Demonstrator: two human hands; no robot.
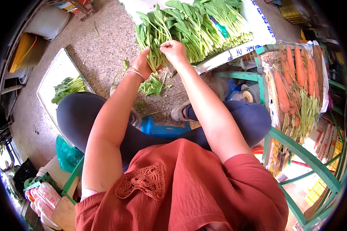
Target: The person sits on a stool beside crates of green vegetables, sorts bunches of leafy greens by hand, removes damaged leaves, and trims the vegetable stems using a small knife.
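My left hand (pixel 142 66) is closed round the lower stems of a small bunch of leafy greens (pixel 155 36), its leaves pointing away from me. Close beside it, my right hand (pixel 174 52) is pinched at the stems of the same bunch, thumb and fingertips together. Just beyond and to the right lies a large pile of the same greens (pixel 196 30) in a white foam box (pixel 264 23) with blue writing. A green and dark tie (pixel 219 27) lies across part of the pile. Trimmed leaves (pixel 154 85) are scattered on the floor below my hands.
At left, a white foam lid (pixel 50 90) carries a few greens (pixel 68 89). Carrots (pixel 300 67) lie on a green-framed stand (pixel 260 82) at right. A blue plastic piece (pixel 164 128) is between my feet. A teal bag (pixel 68 154) hangs by my left knee.
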